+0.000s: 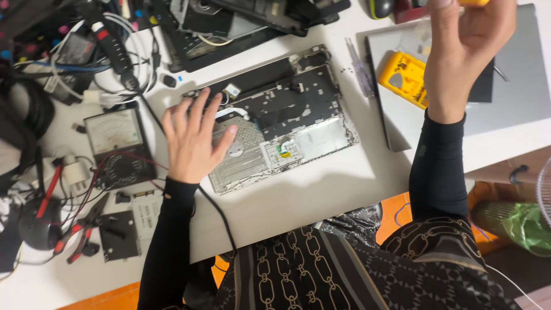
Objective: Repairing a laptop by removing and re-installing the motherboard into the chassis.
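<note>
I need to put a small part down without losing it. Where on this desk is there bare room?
Bare white desk runs along the near edge, between the opened laptop base and your body. A smaller patch lies by the desk's front left corner. The left side is crowded: analog meter, red pliers, cables. The far edge holds more parts.

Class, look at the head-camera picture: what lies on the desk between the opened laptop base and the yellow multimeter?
In the head view, thin pale tweezers lie on bare white desk between the laptop base and the yellow multimeter, with a few tiny dark specks, perhaps screws.
</note>
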